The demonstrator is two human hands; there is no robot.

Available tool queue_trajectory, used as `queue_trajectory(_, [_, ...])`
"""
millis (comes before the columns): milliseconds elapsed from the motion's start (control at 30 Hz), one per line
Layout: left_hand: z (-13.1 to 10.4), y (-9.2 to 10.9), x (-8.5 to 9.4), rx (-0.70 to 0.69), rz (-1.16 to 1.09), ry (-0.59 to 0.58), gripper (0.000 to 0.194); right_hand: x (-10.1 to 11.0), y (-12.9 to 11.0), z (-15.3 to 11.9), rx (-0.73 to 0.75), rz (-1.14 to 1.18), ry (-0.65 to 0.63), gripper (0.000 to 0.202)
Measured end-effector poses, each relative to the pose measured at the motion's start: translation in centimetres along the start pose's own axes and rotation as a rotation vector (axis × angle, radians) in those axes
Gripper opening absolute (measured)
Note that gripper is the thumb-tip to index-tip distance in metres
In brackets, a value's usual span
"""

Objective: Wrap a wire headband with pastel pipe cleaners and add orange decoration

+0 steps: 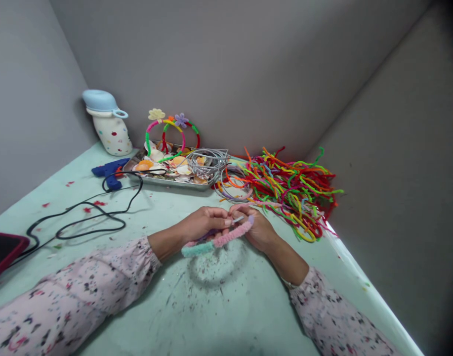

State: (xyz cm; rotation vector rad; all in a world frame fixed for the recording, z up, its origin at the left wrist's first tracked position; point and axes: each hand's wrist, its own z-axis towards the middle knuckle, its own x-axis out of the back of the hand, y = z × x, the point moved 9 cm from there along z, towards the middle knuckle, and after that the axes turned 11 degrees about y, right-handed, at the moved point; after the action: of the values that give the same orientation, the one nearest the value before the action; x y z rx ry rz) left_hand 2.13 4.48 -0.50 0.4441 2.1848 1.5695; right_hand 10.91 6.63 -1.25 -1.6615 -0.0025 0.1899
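Observation:
My left hand (206, 223) and my right hand (258, 230) are close together above the table, both closed on a ring wrapped in fuzzy pipe cleaner (231, 235). Pink, mint and purple sections cover its near side. A bare grey stretch of the ring shows between my fingertips. From the right hand a loose pink pipe cleaner end (265, 203) sticks out to the right. My fingers hide part of the ring's far side.
Behind my hands lie a metal tray (167, 184) of shells with wrapped rings, coiled grey wire (209, 163), and a heap of colourful pipe cleaners (293, 183). At left are a blue glue gun (111, 170), black cord (89, 235), bottle (109, 128) and red-edged device (4, 252).

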Motion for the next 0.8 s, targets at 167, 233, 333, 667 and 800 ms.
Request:
queue_trajectory(167, [0.4,0.4,0.9,-0.018,-0.087,0.118,0.023,-0.1,-0.1,0.4,0.006,0.136,-0.033,0.018])
queue_trajectory(233, [0.4,0.6,1.4,-0.039,-0.104,0.179,0.022,-0.1,-0.2,0.4,0.016,0.174,-0.041,0.018])
queue_trajectory(333, [0.4,0.9,2.1,-0.113,-0.113,0.254,0.019,-0.3,-0.3,0.3,0.013,0.175,-0.051,0.02])
queue_trajectory(667, [0.2,1.4,2.2,-0.208,0.037,0.322,0.019,0.0,-0.4,0.3,0.045,-0.003,0.019,0.02])
queue_trajectory(800, [-0.1,1.9,2.3,-0.234,0.091,0.368,0.015,0.3,-0.4,0.6,0.085,-0.066,0.053,0.022])
